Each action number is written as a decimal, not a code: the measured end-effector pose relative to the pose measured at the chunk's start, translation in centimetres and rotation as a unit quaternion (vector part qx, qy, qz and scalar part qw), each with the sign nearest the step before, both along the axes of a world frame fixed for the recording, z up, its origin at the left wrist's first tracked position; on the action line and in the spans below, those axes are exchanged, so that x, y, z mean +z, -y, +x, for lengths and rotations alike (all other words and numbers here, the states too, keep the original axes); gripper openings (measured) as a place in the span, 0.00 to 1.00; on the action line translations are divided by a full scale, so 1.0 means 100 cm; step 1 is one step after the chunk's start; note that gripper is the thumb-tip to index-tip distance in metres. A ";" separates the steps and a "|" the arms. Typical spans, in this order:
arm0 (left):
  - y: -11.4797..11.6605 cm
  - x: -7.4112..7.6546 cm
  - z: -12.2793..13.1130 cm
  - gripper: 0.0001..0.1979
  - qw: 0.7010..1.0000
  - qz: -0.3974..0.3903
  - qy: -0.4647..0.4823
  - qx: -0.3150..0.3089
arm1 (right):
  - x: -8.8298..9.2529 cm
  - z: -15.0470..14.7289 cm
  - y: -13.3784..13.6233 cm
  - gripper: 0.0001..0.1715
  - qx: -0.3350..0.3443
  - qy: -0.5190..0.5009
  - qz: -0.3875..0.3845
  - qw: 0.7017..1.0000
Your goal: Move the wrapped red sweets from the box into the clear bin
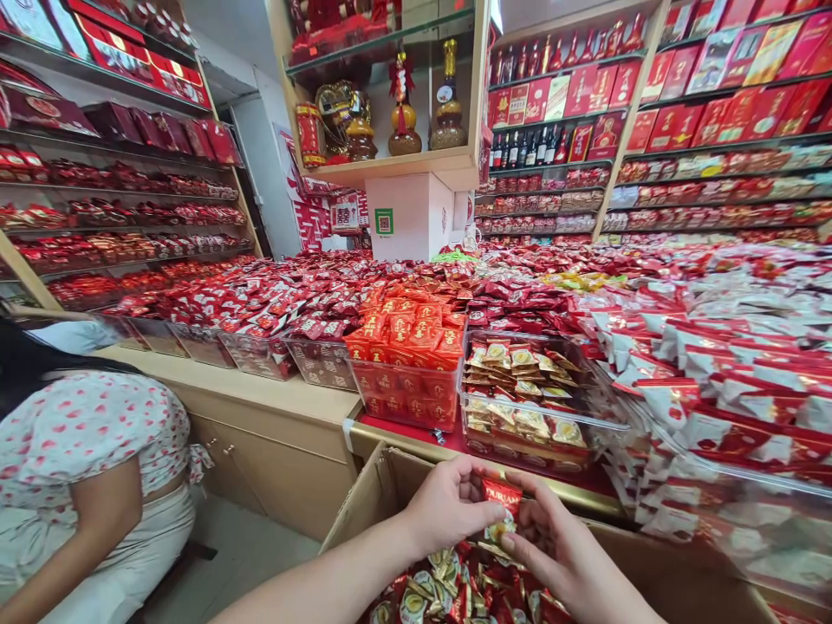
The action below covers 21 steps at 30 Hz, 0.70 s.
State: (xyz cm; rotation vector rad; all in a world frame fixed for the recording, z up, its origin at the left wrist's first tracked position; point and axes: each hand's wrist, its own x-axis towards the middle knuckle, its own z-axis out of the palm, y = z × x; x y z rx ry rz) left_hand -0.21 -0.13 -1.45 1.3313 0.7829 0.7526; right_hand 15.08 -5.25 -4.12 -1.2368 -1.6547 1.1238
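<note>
Between my two hands is a small red and gold candy packet (502, 503) with "DURIAN" printed on it. My left hand (451, 501) grips its left side, thumb across the front. On the other side, my right hand (552, 533) has its thumb near the lower edge and its fingers curled around behind. Both hands are above an open cardboard box (403, 472), where many similar red, gold and white packets (448, 585) lie loose. Just beyond the hands stands a clear bin (539, 403) of gold durian packets.
A clear bin of orange-red packets (406, 381) adjoins it on the left, and red-and-white packets (715, 407) are heaped at right. A person in a heart-print top (97, 425) sits at left by a wooden counter (253, 416). Stocked shelves (552, 121) line the walls.
</note>
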 end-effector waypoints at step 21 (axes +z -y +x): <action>-0.001 -0.008 0.000 0.19 1.000 0.011 -0.027 0.007 | -0.006 -0.002 -0.001 0.29 -0.019 -0.001 0.011 1.000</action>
